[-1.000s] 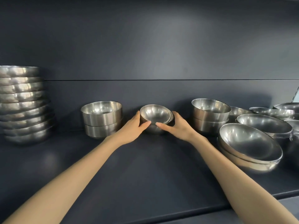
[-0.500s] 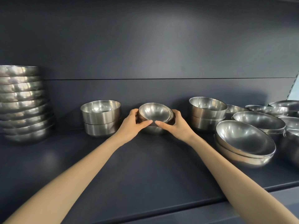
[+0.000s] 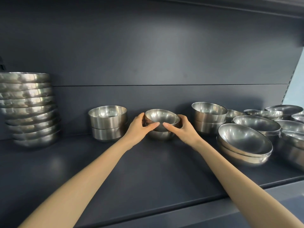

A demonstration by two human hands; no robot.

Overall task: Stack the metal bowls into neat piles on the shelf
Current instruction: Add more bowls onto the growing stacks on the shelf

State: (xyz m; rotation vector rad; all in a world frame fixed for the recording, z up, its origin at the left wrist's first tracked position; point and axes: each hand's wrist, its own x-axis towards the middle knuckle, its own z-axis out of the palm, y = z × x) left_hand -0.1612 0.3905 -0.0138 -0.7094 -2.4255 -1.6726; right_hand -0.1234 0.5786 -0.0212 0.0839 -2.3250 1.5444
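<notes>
hands (left hand [image 3: 137,129], right hand [image 3: 184,130]) grip bowl [image 3: 162,116] atop lower bowl [image 3: 162,136].

Bare forearms [image 3: 92,175], L hand [image 3: 137,129], R hand [image 3: 183,130]

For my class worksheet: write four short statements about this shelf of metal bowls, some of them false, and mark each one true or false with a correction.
1. The left hand and the right hand both grip the small round bowl. True.
2. That bowl sits alone on the shelf. False: a second bowl lies directly under it.
3. The tall pile stands at the far left. True.
4. The straight-sided pile left of the hands is five bowls high. False: it is two bowls high.
</notes>
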